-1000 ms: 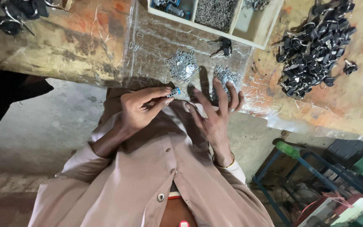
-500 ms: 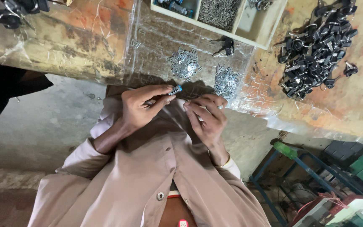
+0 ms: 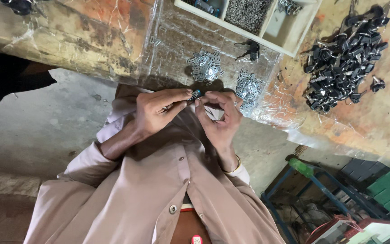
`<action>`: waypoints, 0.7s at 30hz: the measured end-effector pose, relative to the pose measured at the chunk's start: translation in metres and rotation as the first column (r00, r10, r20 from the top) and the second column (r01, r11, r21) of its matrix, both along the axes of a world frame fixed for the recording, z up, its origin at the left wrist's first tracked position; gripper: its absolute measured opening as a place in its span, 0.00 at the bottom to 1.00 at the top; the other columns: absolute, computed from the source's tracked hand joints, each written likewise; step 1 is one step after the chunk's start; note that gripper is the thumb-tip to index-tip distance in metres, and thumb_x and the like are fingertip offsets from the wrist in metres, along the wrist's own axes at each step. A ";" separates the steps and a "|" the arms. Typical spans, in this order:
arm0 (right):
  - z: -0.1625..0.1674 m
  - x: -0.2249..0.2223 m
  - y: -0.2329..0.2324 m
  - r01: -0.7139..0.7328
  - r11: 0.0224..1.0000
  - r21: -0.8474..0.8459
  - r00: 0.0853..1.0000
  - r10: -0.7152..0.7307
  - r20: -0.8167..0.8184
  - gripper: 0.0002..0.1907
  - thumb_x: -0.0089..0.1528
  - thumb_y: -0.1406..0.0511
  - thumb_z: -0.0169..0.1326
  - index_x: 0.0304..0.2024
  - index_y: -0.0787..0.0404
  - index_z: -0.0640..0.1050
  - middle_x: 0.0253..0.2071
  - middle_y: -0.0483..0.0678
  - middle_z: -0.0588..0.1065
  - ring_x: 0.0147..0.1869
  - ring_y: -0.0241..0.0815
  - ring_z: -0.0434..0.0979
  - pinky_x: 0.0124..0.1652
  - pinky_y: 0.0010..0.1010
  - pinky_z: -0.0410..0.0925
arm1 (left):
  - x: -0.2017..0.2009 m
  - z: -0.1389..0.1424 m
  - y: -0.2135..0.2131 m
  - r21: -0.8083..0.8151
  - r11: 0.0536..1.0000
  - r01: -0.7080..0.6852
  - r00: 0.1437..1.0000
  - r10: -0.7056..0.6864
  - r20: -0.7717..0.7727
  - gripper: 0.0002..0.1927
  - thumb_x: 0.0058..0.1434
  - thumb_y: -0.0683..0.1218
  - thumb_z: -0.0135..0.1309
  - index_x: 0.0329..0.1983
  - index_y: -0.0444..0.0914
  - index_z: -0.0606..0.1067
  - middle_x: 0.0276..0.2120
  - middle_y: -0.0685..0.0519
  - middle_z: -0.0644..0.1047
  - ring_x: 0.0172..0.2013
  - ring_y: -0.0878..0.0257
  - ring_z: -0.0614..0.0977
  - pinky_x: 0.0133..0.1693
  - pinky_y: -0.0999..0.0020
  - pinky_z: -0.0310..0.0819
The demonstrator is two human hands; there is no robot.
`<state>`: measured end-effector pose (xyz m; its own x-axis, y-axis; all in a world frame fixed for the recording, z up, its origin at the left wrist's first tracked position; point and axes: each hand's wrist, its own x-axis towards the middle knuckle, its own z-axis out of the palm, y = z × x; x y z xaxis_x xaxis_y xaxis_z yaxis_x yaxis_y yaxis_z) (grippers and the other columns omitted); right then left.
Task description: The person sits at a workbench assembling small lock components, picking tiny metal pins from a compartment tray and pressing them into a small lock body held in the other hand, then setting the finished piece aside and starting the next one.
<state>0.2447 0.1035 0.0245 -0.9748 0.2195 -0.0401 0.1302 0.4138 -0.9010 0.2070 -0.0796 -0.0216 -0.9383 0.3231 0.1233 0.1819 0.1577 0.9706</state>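
While hands [image 3: 161, 110] pinch small metal part [image 3: 196, 94].

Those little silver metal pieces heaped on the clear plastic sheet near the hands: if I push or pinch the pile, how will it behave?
The nearer heap of metal pieces is loose, so a push would likely scatter it. The pieces look thin, flat and shiny, so probably light, stiff and hard to pinch singly. The plastic sheet looks smooth; they may slide.

Beige shirt [image 3: 168, 199] (black keys [image 3: 344, 58])
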 end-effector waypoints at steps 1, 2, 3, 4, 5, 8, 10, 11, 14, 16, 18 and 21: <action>0.001 -0.001 -0.001 0.011 1.000 -0.015 0.999 -0.011 0.030 0.18 0.59 0.75 0.67 0.49 0.65 0.77 0.42 0.44 0.79 0.44 0.31 0.82 0.46 0.22 0.72 | 0.000 -0.001 -0.001 0.001 1.000 0.007 1.000 -0.007 -0.003 0.13 0.62 0.35 0.65 0.50 0.35 0.81 0.49 0.48 0.83 0.45 0.59 0.88 0.40 0.70 0.85; 0.003 -0.001 -0.001 -0.033 0.995 0.090 0.999 0.035 -0.019 0.18 0.58 0.75 0.68 0.49 0.65 0.78 0.41 0.43 0.80 0.43 0.33 0.81 0.50 0.26 0.68 | 0.000 -0.001 -0.001 0.002 1.000 0.013 1.000 -0.013 -0.004 0.13 0.62 0.35 0.65 0.50 0.35 0.81 0.49 0.48 0.83 0.45 0.59 0.88 0.40 0.70 0.85; 0.006 -0.002 0.000 -0.073 0.978 0.196 0.994 0.087 -0.065 0.17 0.58 0.74 0.68 0.48 0.65 0.78 0.40 0.42 0.80 0.43 0.35 0.80 0.54 0.30 0.63 | 0.000 -0.002 -0.002 -0.009 1.000 0.024 0.999 -0.024 -0.031 0.13 0.62 0.35 0.64 0.50 0.35 0.81 0.49 0.48 0.83 0.46 0.58 0.88 0.42 0.70 0.85; 0.009 -0.003 0.000 -0.105 0.948 0.300 0.984 0.143 -0.105 0.17 0.57 0.74 0.68 0.48 0.65 0.78 0.38 0.41 0.81 0.43 0.38 0.79 0.58 0.35 0.58 | -0.001 -0.002 -0.003 -0.022 0.999 0.034 0.998 -0.035 -0.058 0.13 0.62 0.35 0.64 0.50 0.36 0.81 0.49 0.48 0.83 0.47 0.58 0.88 0.43 0.69 0.85; 0.012 -0.005 0.000 -0.122 0.939 0.322 0.985 0.155 -0.079 0.15 0.58 0.72 0.69 0.46 0.62 0.80 0.39 0.39 0.81 0.43 0.38 0.78 0.58 0.34 0.58 | -0.001 -0.001 -0.005 -0.034 0.998 0.043 0.995 -0.046 -0.084 0.13 0.63 0.35 0.63 0.50 0.36 0.81 0.49 0.49 0.83 0.48 0.57 0.88 0.44 0.68 0.86; 0.021 -0.014 -0.001 -0.206 0.889 0.408 0.974 0.227 -0.003 0.12 0.60 0.68 0.70 0.44 0.54 0.83 0.41 0.37 0.80 0.45 0.38 0.75 0.58 0.33 0.56 | -0.001 0.001 -0.010 -0.050 0.999 0.001 0.996 -0.006 -0.088 0.11 0.64 0.36 0.65 0.49 0.37 0.82 0.48 0.49 0.84 0.44 0.59 0.88 0.42 0.70 0.84; 0.027 -0.022 -0.005 -0.294 0.817 0.496 0.949 0.311 0.051 0.13 0.60 0.65 0.71 0.47 0.50 0.86 0.45 0.38 0.78 0.49 0.40 0.72 0.56 0.35 0.55 | 0.000 0.004 -0.018 -0.060 0.998 -0.027 1.000 0.026 -0.014 0.12 0.61 0.35 0.65 0.47 0.35 0.82 0.48 0.47 0.84 0.40 0.60 0.88 0.38 0.71 0.83; 0.029 -0.025 -0.009 -0.299 0.815 0.496 0.944 0.330 0.026 0.14 0.61 0.65 0.70 0.49 0.49 0.86 0.49 0.39 0.76 0.53 0.41 0.71 0.58 0.37 0.55 | 0.001 0.006 -0.023 -0.065 0.997 -0.040 0.999 0.042 0.024 0.12 0.60 0.35 0.66 0.47 0.34 0.83 0.48 0.46 0.84 0.38 0.60 0.88 0.36 0.71 0.82; 0.034 -0.034 -0.022 -0.302 0.780 0.549 0.922 0.385 -0.040 0.17 0.59 0.63 0.68 0.52 0.48 0.85 0.58 0.45 0.71 0.62 0.46 0.67 0.61 0.43 0.53 | 0.006 0.013 -0.040 0.055 0.986 -0.160 0.987 0.159 0.025 0.14 0.62 0.33 0.64 0.51 0.32 0.80 0.50 0.44 0.82 0.47 0.57 0.87 0.47 0.68 0.86; 0.032 -0.037 -0.032 -0.287 0.708 0.646 0.904 0.422 -0.061 0.21 0.54 0.59 0.68 0.50 0.52 0.83 0.61 0.54 0.66 0.62 0.56 0.63 0.59 0.50 0.50 | 0.009 0.015 -0.048 0.110 0.965 -0.239 0.965 0.224 0.135 0.13 0.63 0.32 0.63 0.51 0.31 0.80 0.50 0.42 0.82 0.47 0.59 0.87 0.46 0.68 0.86; 0.028 -0.036 -0.036 -0.292 0.714 0.637 0.896 0.436 -0.078 0.19 0.57 0.61 0.68 0.51 0.49 0.83 0.60 0.47 0.70 0.65 0.53 0.64 0.64 0.52 0.49 | 0.010 0.016 -0.052 0.125 0.948 -0.292 0.942 0.263 0.209 0.13 0.63 0.31 0.63 0.50 0.30 0.80 0.50 0.42 0.82 0.45 0.61 0.87 0.43 0.69 0.87; 0.021 -0.030 -0.032 -0.314 0.701 0.640 0.888 0.456 -0.064 0.17 0.57 0.65 0.69 0.48 0.48 0.83 0.54 0.38 0.74 0.63 0.45 0.68 0.65 0.49 0.49 | 0.008 0.013 -0.053 0.125 0.942 -0.311 0.931 0.276 0.237 0.12 0.62 0.32 0.64 0.49 0.30 0.80 0.49 0.42 0.83 0.43 0.62 0.87 0.39 0.71 0.87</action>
